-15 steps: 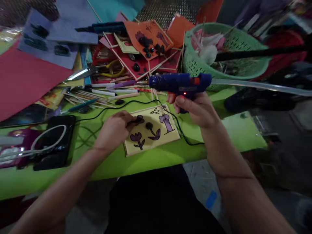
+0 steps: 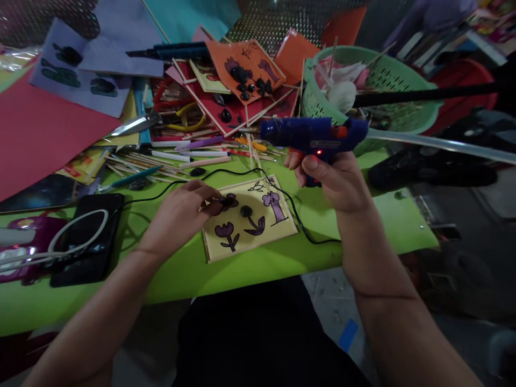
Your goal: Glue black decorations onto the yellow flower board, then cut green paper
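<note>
While my right hand [image 2: 343,181] clasps the glue gun [image 2: 294,133], my half-curled left hand [image 2: 183,212], hold unclear, meets a dark piece [image 2: 230,201] near the card's [image 2: 258,203] far-left corner; one disc [image 2: 246,210] looks set, the tulip [image 2: 224,231] bare

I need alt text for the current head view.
A person's right grip holds up a blue glue gun; the left grip is at a dark flower drawn on a yellow card. Craft supplies crowd the green table.

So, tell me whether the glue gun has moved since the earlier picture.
Yes: the glue gun has shifted to the right, judged against the green basket.
</note>
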`<act>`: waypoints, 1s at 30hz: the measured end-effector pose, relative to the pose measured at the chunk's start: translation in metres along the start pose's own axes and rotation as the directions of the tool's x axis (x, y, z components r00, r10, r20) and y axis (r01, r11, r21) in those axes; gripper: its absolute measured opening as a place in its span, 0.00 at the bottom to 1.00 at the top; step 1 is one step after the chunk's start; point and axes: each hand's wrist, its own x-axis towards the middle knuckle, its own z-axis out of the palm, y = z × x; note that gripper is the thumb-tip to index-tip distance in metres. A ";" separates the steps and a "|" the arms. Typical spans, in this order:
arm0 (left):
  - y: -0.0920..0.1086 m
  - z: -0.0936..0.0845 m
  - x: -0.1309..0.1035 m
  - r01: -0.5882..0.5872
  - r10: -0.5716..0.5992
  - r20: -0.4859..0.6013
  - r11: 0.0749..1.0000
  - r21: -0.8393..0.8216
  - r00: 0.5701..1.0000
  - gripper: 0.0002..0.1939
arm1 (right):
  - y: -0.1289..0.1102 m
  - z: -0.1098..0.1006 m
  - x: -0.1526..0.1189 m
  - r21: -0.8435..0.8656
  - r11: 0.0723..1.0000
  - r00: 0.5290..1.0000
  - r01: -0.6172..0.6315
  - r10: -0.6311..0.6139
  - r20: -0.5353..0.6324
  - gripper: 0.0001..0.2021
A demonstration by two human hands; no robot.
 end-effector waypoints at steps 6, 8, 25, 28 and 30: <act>-0.007 0.009 0.001 -0.018 0.019 0.015 0.996 -0.083 1.000 0.09 | -0.006 -0.015 -0.003 -0.026 0.997 0.993 0.075 -0.077 -0.087 0.18; -0.008 0.005 0.002 -0.011 0.010 -0.013 0.995 -0.095 1.000 0.12 | -0.009 -0.022 -0.011 -0.048 0.996 0.987 0.072 -0.078 -0.141 0.20; 0.093 0.025 0.140 -0.280 0.245 0.137 0.877 0.391 0.960 0.16 | 0.022 -0.069 -0.076 0.040 0.989 0.899 0.139 -0.109 -0.424 0.13; 0.099 0.040 0.157 -0.266 0.255 0.085 0.866 0.424 0.963 0.15 | 0.024 -0.070 -0.078 0.056 0.991 0.912 0.121 -0.088 -0.400 0.14; 0.099 0.044 0.162 -0.247 0.247 0.051 0.882 0.402 0.968 0.13 | 0.023 -0.071 -0.080 0.061 0.993 0.914 0.101 -0.068 -0.400 0.14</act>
